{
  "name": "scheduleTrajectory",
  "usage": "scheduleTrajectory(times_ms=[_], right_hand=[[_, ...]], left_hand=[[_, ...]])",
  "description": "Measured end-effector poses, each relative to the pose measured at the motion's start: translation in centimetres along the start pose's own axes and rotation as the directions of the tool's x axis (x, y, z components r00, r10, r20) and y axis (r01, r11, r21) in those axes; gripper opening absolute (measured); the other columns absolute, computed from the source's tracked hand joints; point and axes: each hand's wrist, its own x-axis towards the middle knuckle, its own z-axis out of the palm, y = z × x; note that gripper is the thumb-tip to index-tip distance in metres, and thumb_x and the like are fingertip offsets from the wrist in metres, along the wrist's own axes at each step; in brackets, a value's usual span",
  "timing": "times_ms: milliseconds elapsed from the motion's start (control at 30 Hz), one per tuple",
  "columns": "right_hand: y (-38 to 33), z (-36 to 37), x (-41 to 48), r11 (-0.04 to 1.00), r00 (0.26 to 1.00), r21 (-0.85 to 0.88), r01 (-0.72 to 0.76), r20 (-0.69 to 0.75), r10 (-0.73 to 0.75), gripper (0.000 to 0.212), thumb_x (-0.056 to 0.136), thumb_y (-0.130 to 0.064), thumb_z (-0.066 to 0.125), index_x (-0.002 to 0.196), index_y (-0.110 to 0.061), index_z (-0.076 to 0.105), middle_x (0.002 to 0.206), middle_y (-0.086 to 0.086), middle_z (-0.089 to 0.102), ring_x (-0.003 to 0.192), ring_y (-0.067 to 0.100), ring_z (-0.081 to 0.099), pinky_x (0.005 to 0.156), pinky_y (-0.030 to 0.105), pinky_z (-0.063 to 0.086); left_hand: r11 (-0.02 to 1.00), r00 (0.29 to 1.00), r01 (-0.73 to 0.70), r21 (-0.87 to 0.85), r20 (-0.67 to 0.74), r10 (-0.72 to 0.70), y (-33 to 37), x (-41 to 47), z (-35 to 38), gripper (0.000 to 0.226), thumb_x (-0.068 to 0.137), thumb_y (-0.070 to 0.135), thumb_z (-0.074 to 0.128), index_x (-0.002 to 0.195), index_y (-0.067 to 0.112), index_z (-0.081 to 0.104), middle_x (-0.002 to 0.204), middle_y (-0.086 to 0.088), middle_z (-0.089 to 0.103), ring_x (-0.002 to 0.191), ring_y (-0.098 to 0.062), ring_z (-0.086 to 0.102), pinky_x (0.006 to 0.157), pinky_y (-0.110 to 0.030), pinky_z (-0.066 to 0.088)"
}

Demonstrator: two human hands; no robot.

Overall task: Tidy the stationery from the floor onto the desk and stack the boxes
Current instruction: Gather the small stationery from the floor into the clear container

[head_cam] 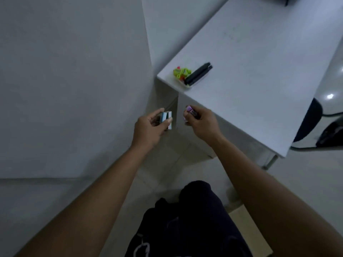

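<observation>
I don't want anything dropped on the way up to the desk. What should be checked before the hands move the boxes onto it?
1. Left hand grips the small boxes: ok.
2. Right hand grips the purple box: ok.
3. Bare desk surface within reach: ok.
4. Landing spot apart from the black markers and green item: ok.
5. Number of boxes in left hand: cannot tell.
6. Floor stationery all collected: cannot tell.

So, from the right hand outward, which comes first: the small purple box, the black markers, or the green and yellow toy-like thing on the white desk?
1. Small purple box: gripped in the right hand itself.
2. Black markers: on the white desk, near its corner.
3. Green and yellow toy-like thing: just left of the markers.
</observation>
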Motion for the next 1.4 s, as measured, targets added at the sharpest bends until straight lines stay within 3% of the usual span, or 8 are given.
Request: scheduleTrajectory(times_ms=[333,467,600,767,1000,1100,1267,1400], right_hand=[[-1.1,-7.2,10.5,0.999,0.999,0.008,0.031,-0.025,-0.031,0.011,0.085,-0.031,0.062,0.08,-0.024,0.067,0.073,-0.003,0.07,0.077,0.018,0.07,0.081,0.049,0.057],[-0.9,-9.9,16.1,1.0,1.0,0.01,0.014,0.012,-0.014,0.01,0.088,-0.03,0.062,0.079,-0.03,0.066,0.078,-0.004,0.071,0.081,0.017,0.07,0.083,0.047,0.057],[-0.5,-11.6,20.8,1.0,0.998,0.023,-0.019,0.06,0.018,0.008,0.088,-0.025,0.064,0.092,-0.022,0.071,0.084,-0.003,0.073,0.085,0.015,0.07,0.085,0.045,0.057],[-0.6,-11.7,24.6,1.0,0.997,0.02,-0.014,0.077,0.013,0.009,0.088,-0.019,0.065,0.095,-0.021,0.07,0.081,-0.004,0.072,0.084,0.012,0.068,0.082,0.03,0.054],[-0.5,-9.8,28.2,0.991,0.991,-0.13,0.004,0.134,0.013,0.007,0.088,-0.022,0.064,0.091,-0.018,0.07,0.079,-0.004,0.071,0.08,0.011,0.066,0.07,0.015,0.046],[-0.4,-8.5,29.1,0.982,0.982,-0.187,0.022,0.187,0.014,0.011,0.089,-0.02,0.064,0.098,-0.016,0.07,0.085,0.002,0.072,0.084,0.016,0.067,0.073,0.019,0.047],[-0.1,-6.8,30.6,0.957,0.967,-0.283,0.059,0.255,0.015,0.023,0.091,-0.021,0.061,0.113,-0.013,0.067,0.103,0.006,0.07,0.096,0.02,0.063,0.076,0.019,0.041],[0.4,-6.3,31.3,0.95,0.959,-0.31,0.045,0.279,0.046,0.031,0.093,-0.026,0.059,0.122,-0.017,0.063,0.112,0.006,0.069,0.106,0.021,0.063,0.083,0.024,0.045]], left_hand=[[0.968,0.992,-0.127,0.218,0.012,0.128,5.5,9.3,4.6,0.047,0.08,0.018,0.075,0.125,0.016,0.062,0.109,0.0,0.067,0.099,-0.012,0.066,0.095,-0.038,0.054],[0.952,0.993,-0.104,0.289,-0.016,0.113,7.1,13.8,6.8,0.043,0.082,0.018,0.074,0.124,0.019,0.063,0.108,-0.002,0.068,0.096,-0.013,0.067,0.092,-0.033,0.054],[0.952,0.991,-0.066,0.298,-0.094,0.098,8.7,18.0,8.6,0.041,0.083,0.018,0.073,0.123,0.017,0.063,0.108,-0.002,0.067,0.092,-0.014,0.066,0.083,-0.026,0.053],[0.955,0.991,0.017,0.298,-0.129,0.023,9.0,21.2,9.8,0.041,0.081,0.022,0.074,0.121,0.019,0.063,0.113,-0.005,0.068,0.095,-0.02,0.068,0.087,-0.04,0.057],[0.946,0.987,0.052,0.321,-0.163,0.001,9.5,24.7,10.6,0.04,0.083,0.02,0.072,0.121,0.016,0.063,0.111,-0.004,0.067,0.09,-0.016,0.066,0.078,-0.024,0.053],[0.945,0.98,0.058,0.322,-0.197,0.008,9.7,25.8,10.2,0.038,0.084,0.019,0.072,0.121,0.016,0.063,0.107,-0.001,0.066,0.087,-0.012,0.064,0.068,-0.013,0.05],[0.951,0.979,0.08,0.298,-0.205,-0.018,9.1,26.6,9.1,0.042,0.083,0.02,0.072,0.123,0.015,0.062,0.106,0.0,0.065,0.094,-0.015,0.065,0.085,-0.029,0.055],[0.953,0.98,0.071,0.293,-0.198,-0.012,9.1,27.2,8.6,0.042,0.083,0.022,0.073,0.123,0.015,0.062,0.108,-0.003,0.067,0.095,-0.017,0.067,0.087,-0.039,0.058]])
